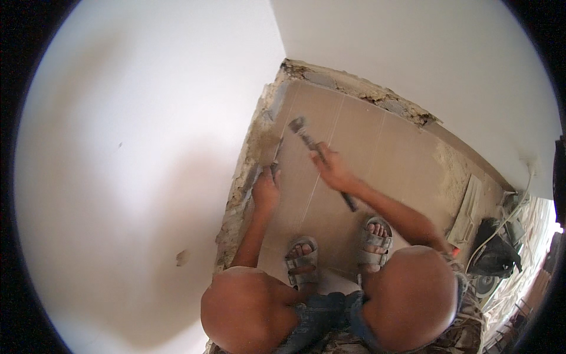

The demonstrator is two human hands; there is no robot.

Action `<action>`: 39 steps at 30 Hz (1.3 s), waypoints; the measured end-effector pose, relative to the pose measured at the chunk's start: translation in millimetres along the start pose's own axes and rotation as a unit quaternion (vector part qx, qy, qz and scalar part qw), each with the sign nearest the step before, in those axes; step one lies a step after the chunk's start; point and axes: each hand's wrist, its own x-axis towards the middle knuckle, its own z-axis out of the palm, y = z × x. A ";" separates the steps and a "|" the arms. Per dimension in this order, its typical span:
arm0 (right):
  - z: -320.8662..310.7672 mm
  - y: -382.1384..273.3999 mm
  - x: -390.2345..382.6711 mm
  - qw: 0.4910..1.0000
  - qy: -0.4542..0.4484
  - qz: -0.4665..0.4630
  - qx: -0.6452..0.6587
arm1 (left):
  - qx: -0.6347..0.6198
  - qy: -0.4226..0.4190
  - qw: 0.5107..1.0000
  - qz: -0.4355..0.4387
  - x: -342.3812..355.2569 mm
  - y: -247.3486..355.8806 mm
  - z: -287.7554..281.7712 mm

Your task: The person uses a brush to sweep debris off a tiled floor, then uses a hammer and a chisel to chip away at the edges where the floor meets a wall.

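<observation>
My right hand (333, 170) is wrapped round the handle of a hammer (298, 125), whose blurred head is up to the left and whose handle end sticks out below my hand. To its left, my left hand (266, 190) is closed on a thin dark chisel (278, 148). The chisel points away from me, along the foot of the left wall. Beside it runs a rough strip of broken plaster (250, 154) between the white wall (147, 147) and the tan tiled floor (318, 189). The hammer head is apart from the chisel. Whether the chisel tip touches anything, I cannot tell.
My sandalled feet (374, 241) stand close behind my hands. The broken strip continues along the far wall (377, 93) from the corner. At the right lie pale flat strips (466, 209), a black bag (494, 251), a cable (507, 219) and a grey disc (486, 285).
</observation>
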 end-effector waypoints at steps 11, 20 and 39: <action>-168.8 -100.5 2.4 0.972 0.010 -0.056 -0.228 | -0.059 0.000 0.997 0.047 2.1 8.3 10.6; 106.4 5.5 -21.4 0.959 0.232 0.071 0.145 | -0.156 0.002 0.986 0.065 -2.9 -6.4 13.7; 152.7 -9.7 -27.1 0.947 0.230 0.099 0.202 | -0.182 -0.040 0.982 0.027 1.4 2.7 -0.7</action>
